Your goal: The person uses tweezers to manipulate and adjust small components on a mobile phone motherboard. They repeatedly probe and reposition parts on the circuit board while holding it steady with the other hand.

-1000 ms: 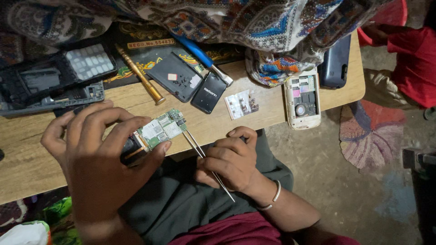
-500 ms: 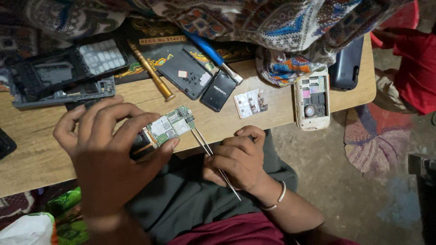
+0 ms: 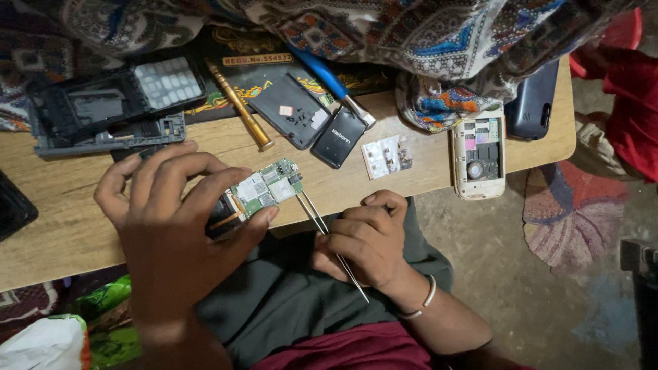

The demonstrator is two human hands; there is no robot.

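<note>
L hand (image 3: pixel 168 219) grips a green board (image 3: pixel 266 188) at its left end, fingers curled tight round it, thumb under the near edge; board juts out to the right, tilted, held just above the desk (image 3: pixel 62 233) front edge. R hand (image 3: pixel 367 236) pinches tweezers (image 3: pixel 322 226), fingers closed on the shaft about mid-length; tips point up-left and sit right at the board's lower right corner, touching or nearly so, can't tell which. Tail end of the tweezers runs down past the wrist, over the lap. Bangle (image 3: pixel 426 301) on the R wrist.

On the desk behind: black phone frame w/ keypad (image 3: pixel 113 103) far left, a second grey frame (image 3: pixel 110 137) just in front of it. Brass screwdriver (image 3: pixel 241 106) lies diagonal, mid-desk. Beside it a black back cover (image 3: pixel 291 109), then a battery (image 3: pixel 339 140) touching its right edge. Blue-handled tool (image 3: pixel 329 79) angled above the battery. Small white part (image 3: pixel 387 156) lies flat nr centre. Opened white phone (image 3: pixel 478 154) to the right, innards up; dark phone (image 3: pixel 531 103) past it at the desk's end. Patterned cloth (image 3: pixel 411 41) drapes over the back of the desk.
</note>
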